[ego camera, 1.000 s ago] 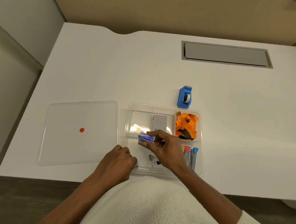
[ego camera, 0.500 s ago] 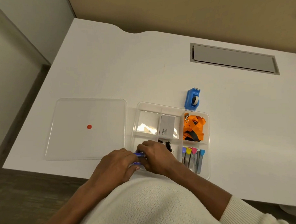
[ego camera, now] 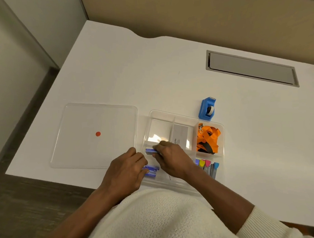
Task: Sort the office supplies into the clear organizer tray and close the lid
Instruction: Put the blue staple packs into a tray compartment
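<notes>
The clear organizer tray [ego camera: 223, 152] sits near the desk's front edge. Its flat clear lid [ego camera: 94, 135], marked with a red dot, lies to its left. My right hand [ego camera: 172, 159] pinches a small blue box [ego camera: 151, 151] over the tray's front-left compartment. My left hand [ego camera: 126, 171] rests at the tray's left wall, fingers touching two more small blue boxes [ego camera: 151, 170] lying in that compartment. A grey box [ego camera: 180, 137], an orange lanyard [ego camera: 207, 140] and coloured page flags [ego camera: 207, 167] fill other compartments. The back-left compartment looks bare.
A blue tape dispenser [ego camera: 207, 109] stands on the white desk just behind the tray. A grey cable hatch [ego camera: 250, 68] is set in the desk at the back right. The desk's front edge runs close under my wrists.
Both hands came together at the tray's front-left compartment, then parted. My right hand now holds one blue box slightly farther back, while two lie under my left fingers.
</notes>
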### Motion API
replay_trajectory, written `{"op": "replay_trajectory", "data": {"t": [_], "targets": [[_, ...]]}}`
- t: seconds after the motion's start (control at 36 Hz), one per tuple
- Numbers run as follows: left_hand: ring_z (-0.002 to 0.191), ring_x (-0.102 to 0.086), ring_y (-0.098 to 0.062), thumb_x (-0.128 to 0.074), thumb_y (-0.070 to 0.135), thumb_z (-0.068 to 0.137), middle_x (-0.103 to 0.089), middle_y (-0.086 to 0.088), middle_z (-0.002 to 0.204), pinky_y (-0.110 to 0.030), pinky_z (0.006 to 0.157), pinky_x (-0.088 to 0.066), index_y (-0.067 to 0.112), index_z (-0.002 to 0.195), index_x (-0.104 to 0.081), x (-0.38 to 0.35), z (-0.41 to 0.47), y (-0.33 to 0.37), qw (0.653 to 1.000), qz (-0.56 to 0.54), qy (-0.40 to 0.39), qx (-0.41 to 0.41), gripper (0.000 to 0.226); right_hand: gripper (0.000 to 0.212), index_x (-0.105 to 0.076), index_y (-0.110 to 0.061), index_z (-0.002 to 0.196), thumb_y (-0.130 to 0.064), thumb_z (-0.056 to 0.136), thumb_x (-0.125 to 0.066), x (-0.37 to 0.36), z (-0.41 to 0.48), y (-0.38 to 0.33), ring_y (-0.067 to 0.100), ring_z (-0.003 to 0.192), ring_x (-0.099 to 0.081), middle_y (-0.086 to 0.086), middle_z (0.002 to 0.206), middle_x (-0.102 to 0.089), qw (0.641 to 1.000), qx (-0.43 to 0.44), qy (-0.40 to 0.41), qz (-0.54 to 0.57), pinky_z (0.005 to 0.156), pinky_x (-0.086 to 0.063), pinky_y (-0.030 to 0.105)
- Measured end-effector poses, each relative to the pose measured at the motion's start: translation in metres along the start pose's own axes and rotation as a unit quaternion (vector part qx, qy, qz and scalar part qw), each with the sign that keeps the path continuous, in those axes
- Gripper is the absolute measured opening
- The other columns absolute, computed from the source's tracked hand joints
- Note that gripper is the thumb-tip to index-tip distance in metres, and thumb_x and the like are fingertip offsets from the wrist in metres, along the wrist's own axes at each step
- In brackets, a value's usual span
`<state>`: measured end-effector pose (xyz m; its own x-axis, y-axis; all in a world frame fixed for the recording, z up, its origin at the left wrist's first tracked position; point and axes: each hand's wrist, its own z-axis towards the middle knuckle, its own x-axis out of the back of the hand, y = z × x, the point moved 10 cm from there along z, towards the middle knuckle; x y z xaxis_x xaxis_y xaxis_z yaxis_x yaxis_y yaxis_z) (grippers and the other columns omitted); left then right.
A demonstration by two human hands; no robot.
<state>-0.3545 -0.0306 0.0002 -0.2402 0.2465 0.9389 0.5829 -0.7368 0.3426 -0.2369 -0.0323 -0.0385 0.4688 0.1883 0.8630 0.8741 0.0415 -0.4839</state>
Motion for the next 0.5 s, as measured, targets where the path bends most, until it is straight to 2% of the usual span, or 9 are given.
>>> {"op": "replay_trajectory", "data": {"t": [0.06,0.17,0.25,0.36,0.42,0.5], "targets": [[0.077,-0.064,-0.009,-0.087,0.034,0.078,-0.073,0.009,0.088,-0.02,0.056,-0.052,0.022,0.092,-0.078,-0.003,-0.001,0.0,1.0,0.003,-0.005,-0.008,0.02,0.03,-0.067,-0.007,0.118,-0.026,0.103,-0.049,-0.009,-0.001,-0.006,0.023,0.087,-0.061,0.009,0.099,-0.066,0.999,0.03,-0.027,-0.036,0.076,-0.056,0.041],[0.073,-0.066,-0.01,-0.092,0.03,0.073,-0.074,0.006,0.086,-0.021,0.056,-0.056,0.021,0.09,-0.078,-0.007,-0.004,-0.002,1.0,0.003,0.009,-0.003,0.024,0.025,-0.069,-0.008,0.112,-0.026,0.099,-0.058,-0.023,-0.004,-0.015,0.024,0.092,-0.059,0.009,0.1,-0.063,0.992,0.058,-0.07,-0.086,0.073,-0.054,0.037],[0.069,-0.066,-0.013,-0.088,0.029,0.078,-0.071,0.003,0.086,-0.019,0.058,-0.053,0.019,0.089,-0.074,-0.004,-0.009,-0.018,0.992,-0.058,0.053,0.101,0.02,0.026,-0.072,-0.008,0.111,-0.029,0.097,-0.064,-0.026,-0.004,-0.021,0.022,0.093,-0.057,0.009,0.1,-0.063,0.991,0.069,-0.081,-0.081,0.07,-0.052,0.037],[0.062,-0.064,-0.008,-0.086,0.027,0.081,-0.07,0.007,0.088,-0.023,0.06,-0.057,0.02,0.093,-0.07,-0.006,-0.02,-0.05,0.943,-0.154,0.075,0.284,0.022,0.027,-0.071,-0.006,0.109,-0.029,0.096,-0.067,-0.027,-0.006,-0.017,0.024,0.1,-0.055,0.011,0.105,-0.061,0.991,0.05,-0.086,-0.092,0.073,-0.055,0.04],[0.061,-0.064,-0.003,-0.087,0.026,0.081,-0.071,0.011,0.08,-0.019,0.06,-0.053,0.022,0.088,-0.072,-0.01,-0.021,-0.058,0.926,-0.188,0.064,0.322,0.017,0.03,-0.07,-0.006,0.116,-0.028,0.096,-0.068,-0.03,-0.007,-0.015,0.026,0.102,-0.056,0.013,0.109,-0.062,0.99,0.047,-0.099,-0.09,0.078,-0.054,0.04],[0.059,-0.065,-0.003,-0.087,0.023,0.082,-0.066,0.016,0.071,-0.013,0.058,-0.045,0.024,0.079,-0.071,-0.015,-0.02,-0.061,0.915,-0.209,0.048,0.341,0.016,0.034,-0.067,-0.006,0.124,-0.017,0.093,-0.072,-0.033,-0.006,-0.016,0.025,0.101,-0.061,0.013,0.109,-0.066,0.988,0.055,-0.121,-0.081,0.083,-0.054,0.038]]}}
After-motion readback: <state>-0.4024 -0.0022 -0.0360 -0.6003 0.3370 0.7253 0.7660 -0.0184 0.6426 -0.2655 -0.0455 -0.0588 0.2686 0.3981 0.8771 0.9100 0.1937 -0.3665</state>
